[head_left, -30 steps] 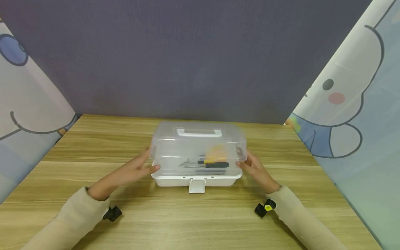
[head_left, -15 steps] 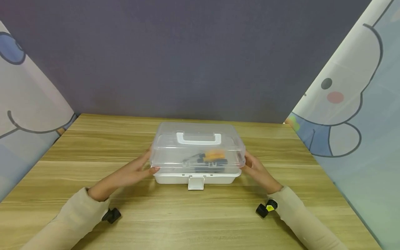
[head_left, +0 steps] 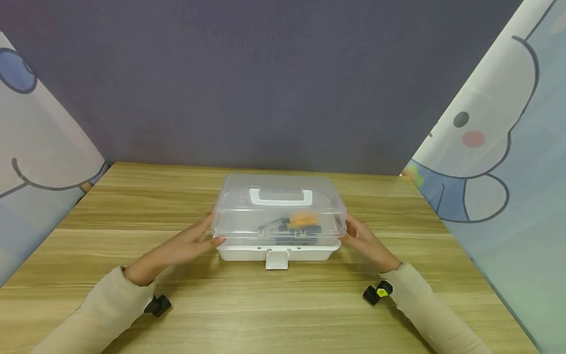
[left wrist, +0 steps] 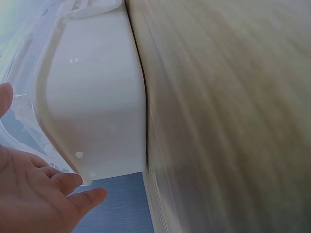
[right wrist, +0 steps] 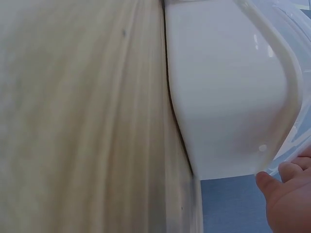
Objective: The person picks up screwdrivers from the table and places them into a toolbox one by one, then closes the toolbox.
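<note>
A toolbox with a white base and a clear lid stands in the middle of the table in the head view. The lid lies down over the base, its white handle folded flat. At the front the white latch hangs outward, unfastened. My left hand holds the lid's left end, thumb at the front corner and fingers along the side. On the opposite end my right hand holds the lid, its fingertips partly hidden. Through the plastic show orange and dark handled tools.
The wooden table runs back to a dark grey panel. Cartoon-printed curtains flank both sides. A black wrist camera sits under the left sleeve, and another by the right.
The lid has come down and forward between both hands, its front edge now lower over the base. The tools inside look dimmer through it. In the last half second almost nothing moved.
</note>
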Available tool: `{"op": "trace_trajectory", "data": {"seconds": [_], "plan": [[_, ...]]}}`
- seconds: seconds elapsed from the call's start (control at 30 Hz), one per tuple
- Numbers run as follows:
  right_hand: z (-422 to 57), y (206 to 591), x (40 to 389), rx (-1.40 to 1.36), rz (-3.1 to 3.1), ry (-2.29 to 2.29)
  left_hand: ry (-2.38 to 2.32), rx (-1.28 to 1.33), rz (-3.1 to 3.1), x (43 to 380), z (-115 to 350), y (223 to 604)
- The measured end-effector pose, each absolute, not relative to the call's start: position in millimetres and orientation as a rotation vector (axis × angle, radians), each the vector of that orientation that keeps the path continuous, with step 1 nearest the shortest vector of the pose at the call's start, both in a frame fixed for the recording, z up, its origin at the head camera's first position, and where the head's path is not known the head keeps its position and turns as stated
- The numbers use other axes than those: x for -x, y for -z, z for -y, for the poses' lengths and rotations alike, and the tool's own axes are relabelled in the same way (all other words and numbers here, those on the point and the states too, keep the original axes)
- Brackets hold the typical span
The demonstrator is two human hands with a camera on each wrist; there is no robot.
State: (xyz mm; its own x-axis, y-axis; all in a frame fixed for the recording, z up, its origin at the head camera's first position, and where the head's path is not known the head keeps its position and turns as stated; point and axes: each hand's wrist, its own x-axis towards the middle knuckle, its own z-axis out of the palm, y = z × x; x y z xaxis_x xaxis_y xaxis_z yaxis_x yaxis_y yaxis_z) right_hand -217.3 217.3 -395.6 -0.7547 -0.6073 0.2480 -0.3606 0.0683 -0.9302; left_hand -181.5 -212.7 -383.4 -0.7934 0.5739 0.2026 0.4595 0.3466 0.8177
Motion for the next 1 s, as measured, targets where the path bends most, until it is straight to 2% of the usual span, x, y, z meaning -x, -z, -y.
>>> {"op": "trace_trajectory", "data": {"seconds": [0.57,1.0], "plan": [[-221.1,389.5,215.9,0.936,-2.206,1.637,-1.461,-0.873,-2.459,180.4,212.7,381.8],[-218.1,388.4,214.9,0.927,-2.28,1.593,-1.451,-0.906,-2.464,179.4,212.8,380.5]]}}
